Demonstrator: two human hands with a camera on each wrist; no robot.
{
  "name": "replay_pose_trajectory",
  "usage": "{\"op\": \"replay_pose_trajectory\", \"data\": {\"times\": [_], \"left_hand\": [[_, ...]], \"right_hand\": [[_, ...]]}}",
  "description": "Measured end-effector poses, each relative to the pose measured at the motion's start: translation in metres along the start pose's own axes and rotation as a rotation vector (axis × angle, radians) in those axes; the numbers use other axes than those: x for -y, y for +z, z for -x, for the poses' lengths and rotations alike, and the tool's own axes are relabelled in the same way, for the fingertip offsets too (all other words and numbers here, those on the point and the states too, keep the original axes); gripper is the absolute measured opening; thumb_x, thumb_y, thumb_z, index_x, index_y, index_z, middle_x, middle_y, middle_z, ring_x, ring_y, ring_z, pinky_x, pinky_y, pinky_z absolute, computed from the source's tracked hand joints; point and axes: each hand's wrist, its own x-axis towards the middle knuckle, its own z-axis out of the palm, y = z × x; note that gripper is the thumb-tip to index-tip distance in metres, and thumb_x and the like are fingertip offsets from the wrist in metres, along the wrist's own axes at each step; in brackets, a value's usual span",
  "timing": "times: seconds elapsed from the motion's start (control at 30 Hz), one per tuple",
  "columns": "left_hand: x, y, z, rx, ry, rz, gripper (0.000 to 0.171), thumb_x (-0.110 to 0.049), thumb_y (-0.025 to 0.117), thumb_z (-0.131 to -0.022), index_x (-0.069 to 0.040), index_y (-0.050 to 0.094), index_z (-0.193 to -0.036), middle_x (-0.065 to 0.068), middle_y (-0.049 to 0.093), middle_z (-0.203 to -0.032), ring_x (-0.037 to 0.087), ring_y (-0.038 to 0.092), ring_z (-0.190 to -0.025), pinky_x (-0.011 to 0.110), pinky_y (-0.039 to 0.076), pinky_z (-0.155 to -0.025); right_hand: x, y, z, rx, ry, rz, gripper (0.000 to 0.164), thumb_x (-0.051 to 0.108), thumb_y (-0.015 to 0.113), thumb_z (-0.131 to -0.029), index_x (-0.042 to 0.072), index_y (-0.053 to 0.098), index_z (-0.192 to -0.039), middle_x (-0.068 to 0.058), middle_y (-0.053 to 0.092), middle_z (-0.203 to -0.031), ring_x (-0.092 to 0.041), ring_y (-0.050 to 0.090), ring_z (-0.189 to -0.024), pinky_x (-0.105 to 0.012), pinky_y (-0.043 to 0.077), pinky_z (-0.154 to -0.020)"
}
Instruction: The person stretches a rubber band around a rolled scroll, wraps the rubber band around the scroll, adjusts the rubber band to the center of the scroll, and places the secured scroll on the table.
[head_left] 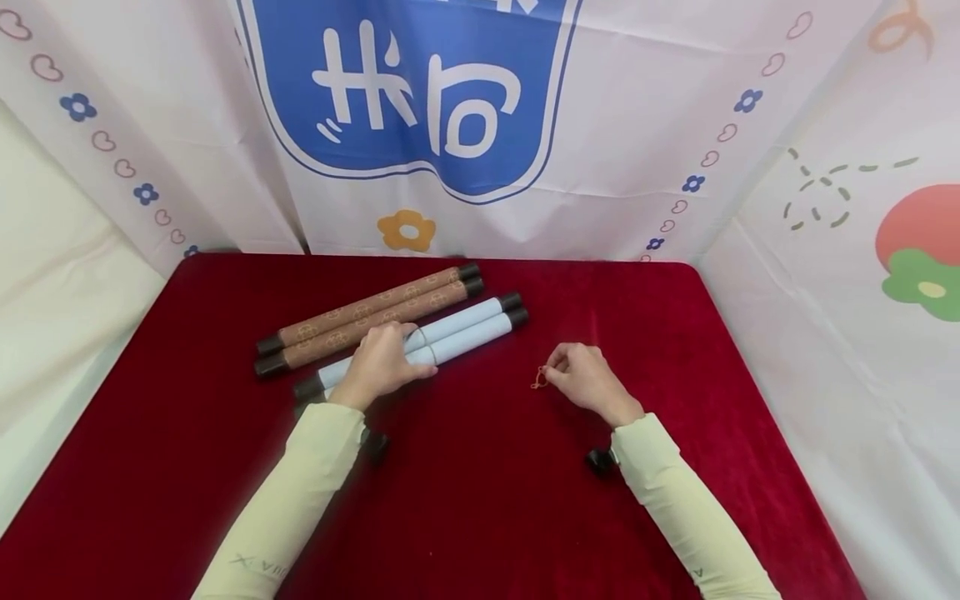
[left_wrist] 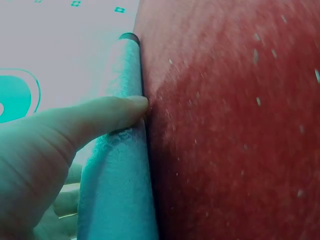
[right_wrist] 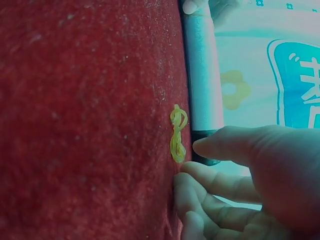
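Note:
Two light blue rolls with black ends (head_left: 480,327) lie side by side at a slant on the red table. A thin band (head_left: 424,340) loops around them near their middle. My left hand (head_left: 384,360) grips the pair from above. Its thumb (left_wrist: 117,110) lies across the near roll, while the other fingers are partly hidden behind the rolls. Right of the rolls, my right hand (head_left: 588,379) pinches a yellowish rubber band (right_wrist: 178,134) at its fingertips. The rubber band is twisted into small loops and sticks out to the left of the fingers.
Two brown patterned rolls with black ends (head_left: 367,312) lie together just behind the light blue ones. Red velvety cloth covers the table (head_left: 480,517). A printed white curtain (head_left: 615,192) hangs along the back edge, with white fabric at both sides.

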Motion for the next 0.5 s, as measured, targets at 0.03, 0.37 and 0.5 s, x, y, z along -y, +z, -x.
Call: {"op": "replay_pose_trajectory", "data": {"times": [0.03, 0.37, 0.5], "left_hand": [[0.000, 0.000, 0.000, 0.002, 0.004, -0.004, 0.080, -0.040, 0.096, -0.073, 0.004, 0.067, -0.132, 0.015, 0.072, -0.102, 0.027, 0.063, -0.088, 0.050, 0.056, -0.079], [-0.009, -0.001, 0.010, -0.025, 0.052, -0.083, 0.081, -0.042, 0.091, -0.081, 0.006, 0.060, -0.138, 0.023, 0.067, -0.131, 0.039, 0.065, -0.121, 0.056, 0.057, -0.097], [-0.025, -0.005, 0.016, -0.132, 0.119, -0.079, 0.072, -0.031, 0.089, -0.085, 0.007, 0.059, -0.139, 0.024, 0.064, -0.137, 0.041, 0.061, -0.129, 0.055, 0.053, -0.107]], "right_hand": [[0.000, 0.000, 0.000, 0.000, 0.003, 0.005, 0.008, 0.015, 0.071, -0.098, 0.008, 0.075, -0.098, -0.005, 0.078, -0.089, -0.015, 0.069, -0.077, -0.029, 0.053, -0.067], [0.002, 0.007, -0.001, 0.009, -0.015, 0.051, 0.004, 0.010, 0.075, -0.095, 0.007, 0.072, -0.093, -0.005, 0.076, -0.085, -0.014, 0.067, -0.073, -0.028, 0.053, -0.066], [0.003, 0.007, -0.002, 0.007, -0.017, 0.048, 0.004, 0.009, 0.074, -0.096, 0.007, 0.072, -0.093, -0.005, 0.076, -0.085, -0.014, 0.066, -0.072, -0.028, 0.053, -0.065]]}}
